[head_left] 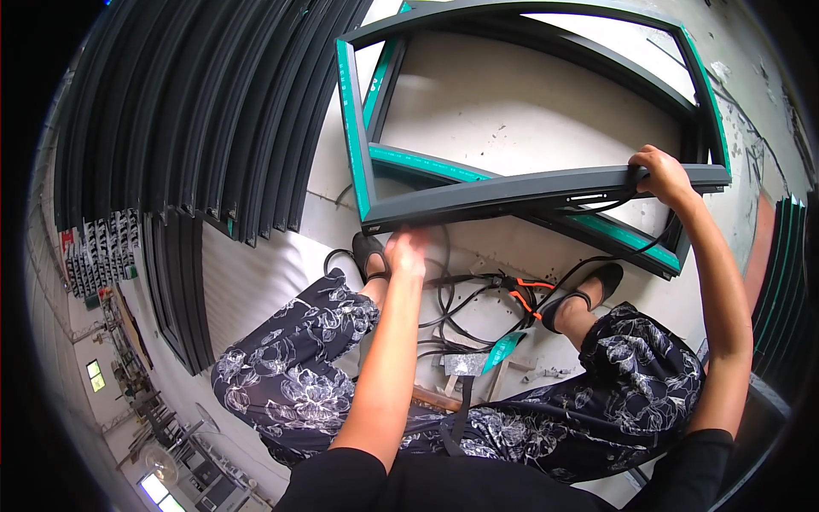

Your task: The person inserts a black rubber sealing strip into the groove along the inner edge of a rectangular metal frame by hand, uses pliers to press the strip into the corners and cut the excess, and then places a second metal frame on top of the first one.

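A dark grey window frame (512, 189) with green film on its short sides is in front of me, raised over a second similar frame (636, 241) lying beneath it. My right hand (665, 175) is closed over the upper frame's near rail, close to its right end. A thin black rubber strip (610, 205) runs from under that hand along the rail. My left hand (408, 247) is just below the rail's left part; motion smears its fingers, and whether it holds anything is unclear.
Orange-handled pliers (522, 290) lie between my feet among loops of black strip (461, 311). Several dark profiles (196, 111) are stacked at the far left. More green-edged profiles (781, 264) stand at the right. A small wooden seat (437, 398) shows under me.
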Available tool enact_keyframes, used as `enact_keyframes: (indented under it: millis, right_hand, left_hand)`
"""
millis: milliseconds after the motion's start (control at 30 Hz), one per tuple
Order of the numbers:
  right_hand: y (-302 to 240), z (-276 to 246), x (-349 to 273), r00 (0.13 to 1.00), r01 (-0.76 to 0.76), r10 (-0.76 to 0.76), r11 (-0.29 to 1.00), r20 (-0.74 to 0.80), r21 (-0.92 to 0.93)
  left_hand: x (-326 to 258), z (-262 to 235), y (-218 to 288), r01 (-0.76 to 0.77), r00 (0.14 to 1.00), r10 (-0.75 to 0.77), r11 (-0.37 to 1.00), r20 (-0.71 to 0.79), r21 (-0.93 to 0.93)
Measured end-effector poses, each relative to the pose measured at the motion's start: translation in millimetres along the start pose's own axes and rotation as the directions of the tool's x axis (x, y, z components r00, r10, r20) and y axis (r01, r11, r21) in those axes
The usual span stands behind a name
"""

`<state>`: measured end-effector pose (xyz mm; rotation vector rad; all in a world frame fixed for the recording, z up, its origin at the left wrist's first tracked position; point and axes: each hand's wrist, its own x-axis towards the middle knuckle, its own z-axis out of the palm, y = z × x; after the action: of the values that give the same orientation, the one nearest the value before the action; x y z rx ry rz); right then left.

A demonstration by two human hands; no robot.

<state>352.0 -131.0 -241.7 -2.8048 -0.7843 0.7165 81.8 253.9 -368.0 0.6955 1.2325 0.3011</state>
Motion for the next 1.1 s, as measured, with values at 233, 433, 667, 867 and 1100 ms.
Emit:
enact_keyframes:
  millis: [233,433,667,867,1100]
  right_hand:
    - [10.2,-1.9,0.1,0.999,-0.007,0.008,1.0,0.038,-0.023]
    - [26.6,3.4,5.2,0.993,-0.051,0.056,0.997,0.104,-0.057]
    - [7.4,-1.2,-26.2,0.979,0.052,-0.047,0.998,0.197,-0.023]
    - [-33.3,8.6,-83.6,0.962,0.155,-0.156,0.988,0.226,0.026]
    - [-55.6,16.2,-115.2,0.991,0.09,-0.1,0.99,0.091,0.106]
  left_hand:
    - [-5.4,5.2,-5.8,0.065,0.997,-0.064,0.998,-0.046,0.009]
    - [-26.1,32.5,-22.4,0.195,0.978,-0.194,0.981,0.076,-0.007]
    - [-22.4,20.4,-9.9,0.049,0.999,-0.048,0.998,-0.01,0.041]
    - [-1.7,41.3,59.9,-0.121,0.993,0.119,0.922,0.026,0.367]
    - [13.3,139.4,102.0,-0.195,0.978,0.127,0.834,0.165,0.517]
